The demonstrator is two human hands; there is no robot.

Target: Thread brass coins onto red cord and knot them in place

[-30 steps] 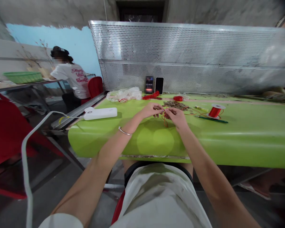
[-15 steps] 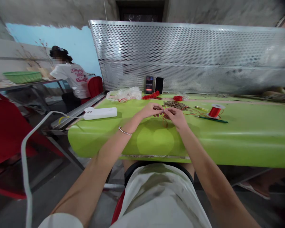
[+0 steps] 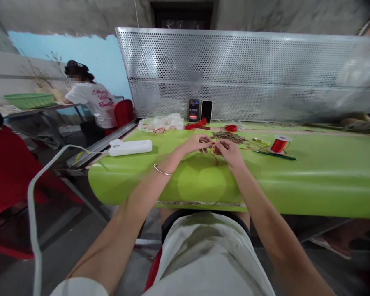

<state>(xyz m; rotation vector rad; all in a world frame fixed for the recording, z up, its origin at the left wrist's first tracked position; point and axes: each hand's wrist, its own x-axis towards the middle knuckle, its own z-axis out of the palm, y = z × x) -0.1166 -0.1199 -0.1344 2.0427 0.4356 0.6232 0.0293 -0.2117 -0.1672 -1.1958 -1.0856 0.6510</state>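
Note:
My left hand and my right hand meet over the green table, fingertips almost touching. Both are closed in a pinch on a thin red cord, which hangs in loops below the fingers. A short red stretch of it shows between the two pinches; any knot there is too small to make out. Right behind the hands lies a pile of brownish coin-like discs. To the right, a spool of red cord stands on the table, with loose cord trailing from it towards my right hand.
A green pen-like tool and a yellow-handled tool lie near the spool. Red cord bundles, clear plastic bags and two phones are at the back. A white corded device sits left. A person works at another table.
My fingertips have drawn slightly apart, and red cord now shows between them. At the far left, a dark rounded shape has come into view above the red chair.

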